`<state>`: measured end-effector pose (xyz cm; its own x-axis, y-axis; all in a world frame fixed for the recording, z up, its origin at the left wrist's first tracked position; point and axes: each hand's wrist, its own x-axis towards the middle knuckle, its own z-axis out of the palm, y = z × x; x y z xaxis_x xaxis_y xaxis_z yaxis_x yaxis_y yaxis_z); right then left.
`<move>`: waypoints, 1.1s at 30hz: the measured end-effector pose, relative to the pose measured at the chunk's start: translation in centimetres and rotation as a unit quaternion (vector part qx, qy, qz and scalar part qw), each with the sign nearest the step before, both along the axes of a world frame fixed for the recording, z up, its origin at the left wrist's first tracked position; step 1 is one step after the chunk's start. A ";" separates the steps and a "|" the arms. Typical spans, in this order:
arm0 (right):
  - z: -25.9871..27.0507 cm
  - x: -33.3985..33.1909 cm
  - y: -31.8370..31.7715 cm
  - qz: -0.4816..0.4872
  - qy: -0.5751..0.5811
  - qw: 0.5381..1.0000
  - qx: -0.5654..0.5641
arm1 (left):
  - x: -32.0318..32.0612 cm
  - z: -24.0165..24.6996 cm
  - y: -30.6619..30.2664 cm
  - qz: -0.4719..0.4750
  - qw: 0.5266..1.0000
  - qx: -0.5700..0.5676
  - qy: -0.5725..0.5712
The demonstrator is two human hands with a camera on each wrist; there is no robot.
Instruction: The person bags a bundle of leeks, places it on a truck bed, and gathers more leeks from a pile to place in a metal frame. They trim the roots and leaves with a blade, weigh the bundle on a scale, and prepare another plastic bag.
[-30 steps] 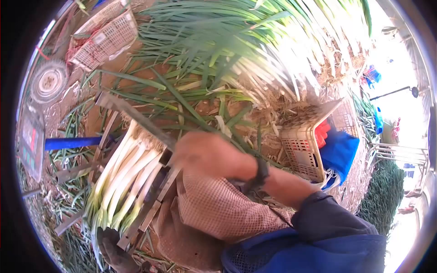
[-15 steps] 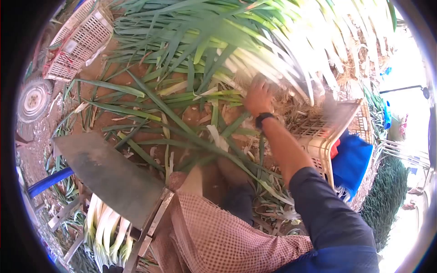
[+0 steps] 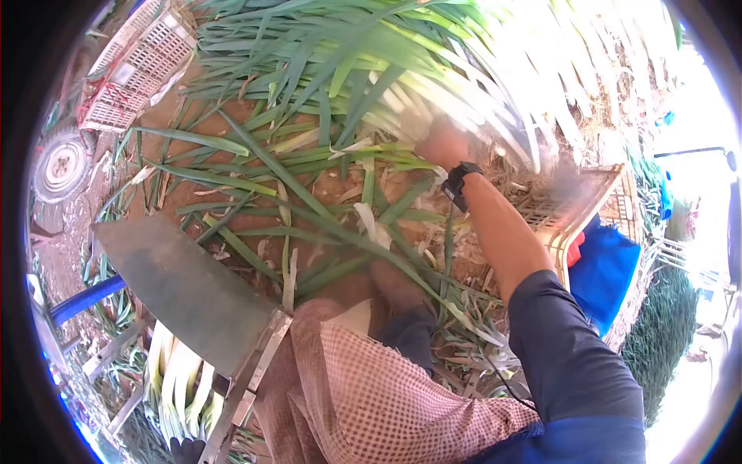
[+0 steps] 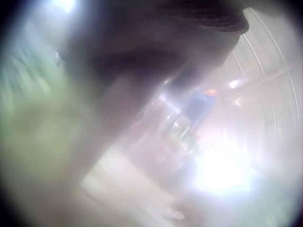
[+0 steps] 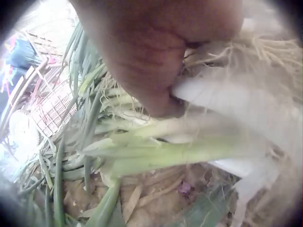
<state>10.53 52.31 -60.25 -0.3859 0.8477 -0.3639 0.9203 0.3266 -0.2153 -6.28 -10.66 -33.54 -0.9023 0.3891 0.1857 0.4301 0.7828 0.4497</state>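
In the head view the bare right hand (image 3: 445, 144), with a black watch at the wrist, reaches among the root ends of the leek pile (image 3: 325, 69). Close up, the right wrist view has this hand (image 5: 161, 52) with its fingers curled against a pale stalk (image 5: 208, 94); the fingertips are partly hidden. At the bottom left the dark-gloved left hand (image 3: 188, 450) is by the green part of a leek bundle (image 3: 182, 387), its grip mostly out of sight. A broad metal blade (image 3: 185, 286) stands beside and partly over that bundle. The left wrist view is badly blurred.
A pale crate (image 3: 139, 66) stands at the upper left above a wheel (image 3: 62, 166). Another crate (image 3: 558, 246) with a blue cloth (image 3: 607, 267) is right of the forearm. Loose leaves (image 3: 290, 182) litter the soil, and a checked cloth (image 3: 386, 371) covers the lap.
The right hand has left the blade's near end and moved up and right into the pile's roots. The view has shifted, leaving less of the bundle and left hand visible.
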 end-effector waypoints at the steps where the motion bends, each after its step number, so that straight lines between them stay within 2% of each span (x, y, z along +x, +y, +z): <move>1: 2.6 -0.5 -0.5 0.010 -0.008 0.999 -0.038 | 0.0 0.0 -0.2 -0.005 1.000 -0.002 0.003; 4: 5.5 -1.4 -1.6 -0.004 -0.002 0.998 -0.057 | -0.1 0.0 -0.6 -0.017 1.000 -0.010 0.013; 7: 1.2 -0.2 -0.9 0.034 0.021 0.999 0.018 | -0.1 0.4 -1.4 -0.056 0.997 -0.038 0.044; 9: 0.1 -0.6 -0.9 0.028 0.004 0.999 0.023 | 0.2 0.7 -1.5 -0.096 0.990 -0.072 0.078; 11: -0.6 -0.4 -1.5 0.024 0.002 0.999 0.031 | 1.2 0.6 -0.6 -0.028 0.997 0.059 0.029; 12: -0.7 -0.5 -1.6 0.023 0.011 0.999 0.040 | 1.2 0.7 -0.9 0.055 0.983 0.166 -0.054; 13: -0.3 -0.6 -1.6 0.021 0.022 0.998 0.049 | 0.2 -0.3 -3.9 0.072 0.958 0.239 -0.141; 15: 3.1 -1.5 -2.2 0.067 0.002 0.998 0.017 | -2.0 -2.3 -11.3 0.097 0.870 0.372 -0.308; 16: 5.2 -1.9 -2.7 0.088 -0.008 0.996 0.001 | -0.6 -1.8 -6.8 0.165 0.883 0.377 -0.227; 17: 7.4 -2.1 -3.8 0.067 0.027 0.996 -0.047 | -1.3 -2.3 -8.8 0.122 0.898 0.344 -0.244; 19: 11.9 -2.1 -7.4 0.029 0.097 0.984 -0.147 | -0.8 -2.2 -7.8 0.163 0.929 0.286 -0.171; 20: 13.8 -1.0 -9.6 0.028 0.099 0.976 -0.192 | -1.3 -1.3 -7.6 0.216 0.887 0.336 -0.231; 21: 15.2 0.4 -12.0 0.028 0.099 0.966 -0.236 | -1.6 -1.0 -8.4 0.214 0.881 0.337 -0.253; 23: 13.3 4.5 -16.5 0.043 0.120 0.970 -0.209 | -2.3 -0.5 -9.3 0.189 0.922 0.256 -0.221; 25: 10.6 8.9 -18.9 0.029 0.197 0.957 -0.213 | 0.1 2.3 -4.1 0.189 0.960 0.191 -0.074; 26: 10.0 10.0 -19.6 0.020 0.236 0.948 -0.213 | 1.5 4.4 -1.3 0.164 0.961 0.210 -0.070; 28: 15.0 10.5 -19.4 0.009 0.217 0.946 -0.241 | 5.3 7.2 4.4 0.000 0.966 0.250 -0.064; 29: 17.0 11.3 -19.6 -0.004 0.204 0.944 -0.258 | 8.2 7.9 8.2 -0.008 0.944 0.283 -0.170; 30: 17.1 11.5 -19.5 -0.001 0.188 0.949 -0.254 | 11.2 7.8 12.2 -0.081 0.912 0.329 -0.232; 31: 17.4 12.1 -20.0 -0.004 0.183 0.949 -0.256 | 12.2 7.2 15.4 -0.189 0.946 0.156 -0.210; 32: 18.8 12.2 -20.5 -0.005 0.181 0.950 -0.255 | 11.7 3.1 17.4 -0.196 0.919 0.159 -0.302; 33: 20.1 12.3 -21.1 -0.006 0.179 0.951 -0.254 | 13.0 2.5 21.5 -0.164 0.896 0.185 -0.369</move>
